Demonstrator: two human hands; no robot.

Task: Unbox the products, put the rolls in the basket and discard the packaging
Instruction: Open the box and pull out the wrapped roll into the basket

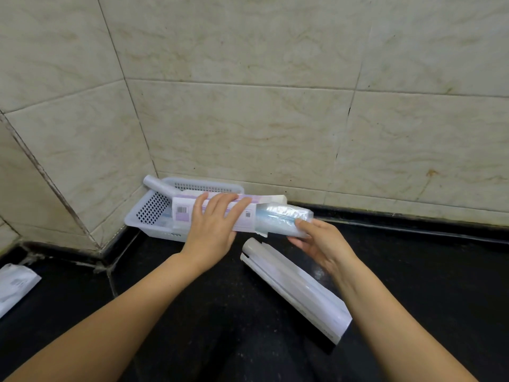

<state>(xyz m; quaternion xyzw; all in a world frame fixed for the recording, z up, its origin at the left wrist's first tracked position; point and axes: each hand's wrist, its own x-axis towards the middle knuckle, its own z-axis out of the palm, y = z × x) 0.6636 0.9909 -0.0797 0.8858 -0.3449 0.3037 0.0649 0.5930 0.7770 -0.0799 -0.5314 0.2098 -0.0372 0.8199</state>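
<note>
Extraction is judged to be in hand at centre frame: a carton [212, 213] is clasped from above by the left hand [212, 230], fingers wrapped over its top, while a film-wrapped roll [283, 219] protrudes from its right-hand open end. The roll's free end is pinched by the right hand [319, 244], thumb on top, fingers cupped beneath. The roll is judged light and fairly stiff, its wrap slippery; a hold nearer the carton mouth would be firmer. The carton is thin card, easily crushed. The white basket [143, 210], left of centre against the tiled wall, already holds a roll [159, 186]. Another package [297, 288] lies on the black counter [192, 299], lower right.
</note>
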